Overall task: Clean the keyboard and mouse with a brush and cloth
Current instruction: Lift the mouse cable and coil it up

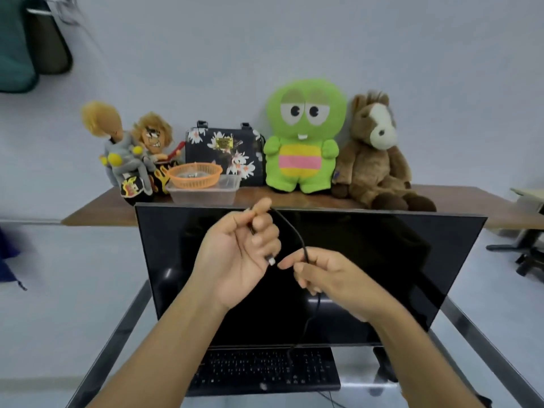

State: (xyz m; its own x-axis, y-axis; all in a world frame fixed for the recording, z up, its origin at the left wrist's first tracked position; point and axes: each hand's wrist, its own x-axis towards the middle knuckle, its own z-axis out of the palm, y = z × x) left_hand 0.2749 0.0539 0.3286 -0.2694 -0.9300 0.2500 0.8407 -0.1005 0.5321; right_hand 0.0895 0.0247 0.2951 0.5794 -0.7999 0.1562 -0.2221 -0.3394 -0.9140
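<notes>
A black keyboard (265, 371) lies on the glass desk below a dark monitor (368, 275). Both hands are raised in front of the screen and hold one black cable (295, 231). My left hand (238, 248) is closed around the cable's end, whose silver plug tip (270, 261) sticks out below the fingers. My right hand (326, 275) pinches the cable lower down, and from there it hangs toward the keyboard. A dark shape (384, 369) right of the keyboard may be the mouse, partly hidden by my right forearm. No brush or cloth shows.
Behind the monitor a brown shelf (88, 210) carries two dolls (138, 154), an orange basket (194, 175) on a clear plastic box (206, 192), a floral bag (223, 148), a green plush (303, 136) and a brown horse plush (374, 154). A chair base (524, 254) stands far right.
</notes>
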